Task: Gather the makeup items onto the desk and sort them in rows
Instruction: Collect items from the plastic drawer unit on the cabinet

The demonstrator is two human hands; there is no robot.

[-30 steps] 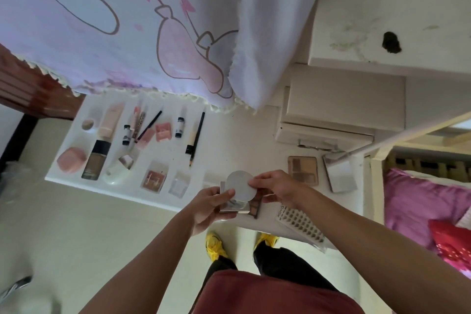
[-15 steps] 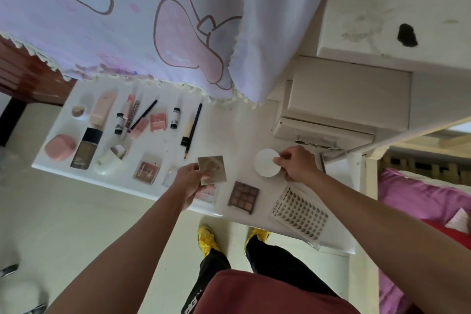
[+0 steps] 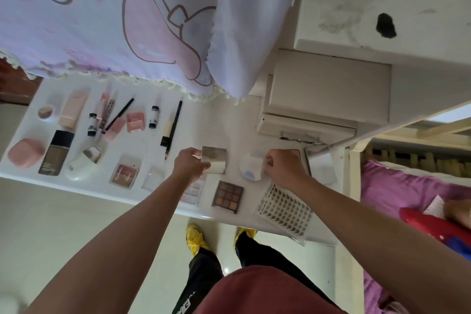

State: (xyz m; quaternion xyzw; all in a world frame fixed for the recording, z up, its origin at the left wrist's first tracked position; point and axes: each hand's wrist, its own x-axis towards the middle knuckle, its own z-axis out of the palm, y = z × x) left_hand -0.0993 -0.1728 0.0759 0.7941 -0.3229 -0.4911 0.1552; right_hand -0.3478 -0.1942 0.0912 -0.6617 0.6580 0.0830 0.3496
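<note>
Your left hand [image 3: 191,166] grips the square compact [image 3: 214,158] just left of the round puff [image 3: 250,168], pinched at its edge by your right hand [image 3: 283,169], both behind the brown palette [image 3: 227,196].

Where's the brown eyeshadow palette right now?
Head view, front edge of the desk: the brown eyeshadow palette lies between the pale palette and the nail-tip sheet.
</note>
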